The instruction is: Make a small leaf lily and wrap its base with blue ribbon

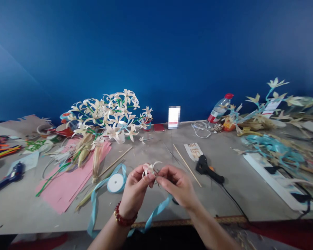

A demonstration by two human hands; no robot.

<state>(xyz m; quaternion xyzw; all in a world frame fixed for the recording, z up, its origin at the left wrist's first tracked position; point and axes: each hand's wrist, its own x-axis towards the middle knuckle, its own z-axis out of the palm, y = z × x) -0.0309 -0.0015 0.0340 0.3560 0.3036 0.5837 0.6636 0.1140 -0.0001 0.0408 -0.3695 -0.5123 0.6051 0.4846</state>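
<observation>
Above the front of the table, a small white artificial flower point(150, 168) with curled petals sits between my two hands. My left hand point(137, 184) pinches it at the base, thumb and fingers closed. The fingers of my right hand point(176, 184) press together just right of the bloom, at its thin stem; part of the stem is hidden. Light blue ribbon point(159, 210) hangs below my right hand and loops past the table edge. It appears to lead to the white ribbon spool point(115, 182), which lies left of my left hand.
A black glue gun point(208, 168) with its cord lies at right, beside a wooden stick point(187, 165) and a white power strip point(279, 184). Pink paper point(67, 180), a blue glue gun point(11, 177) and a bunch of white flowers point(106, 114) are at left. A bottle point(219, 109) leans by the wall.
</observation>
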